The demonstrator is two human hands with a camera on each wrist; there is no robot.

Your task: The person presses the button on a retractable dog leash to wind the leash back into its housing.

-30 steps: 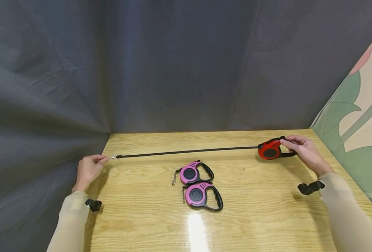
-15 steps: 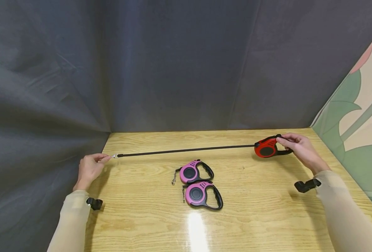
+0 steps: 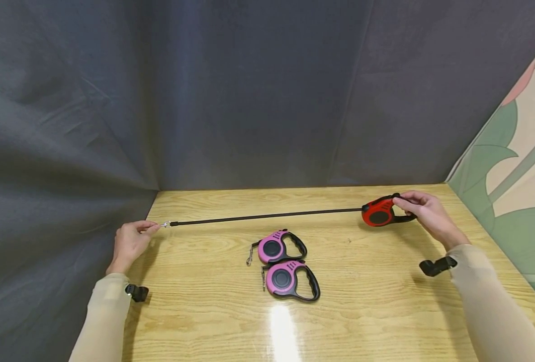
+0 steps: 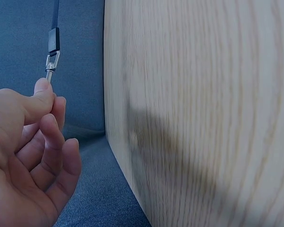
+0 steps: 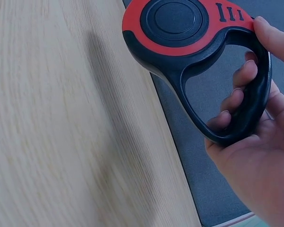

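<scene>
A red and black retractable dog leash (image 3: 378, 213) is in my right hand (image 3: 426, 213), whose fingers curl round its looped handle in the right wrist view (image 5: 255, 99). From its nose a black strap (image 3: 267, 216) runs taut leftward above the table. My left hand (image 3: 130, 242) pinches the silver clip (image 3: 165, 224) at the strap's end between thumb and forefinger. In the left wrist view the clip (image 4: 50, 66) shows only its swivel end, the rest hidden by the fingertips. Two pink and black retractable leashes, an upper one (image 3: 271, 248) and a lower one (image 3: 282, 279), lie between the hands.
The wooden table (image 3: 195, 301) ends at a dark grey curtain (image 3: 258, 100) at the back and left. On the right stands a panel with a leaf and flower pattern (image 3: 516, 201). A bright light reflection lies on the table front.
My right hand has moved a little to the left with the red leash, and the stretched strap is slightly shorter. My left hand has barely shifted; the pink leashes stay put.
</scene>
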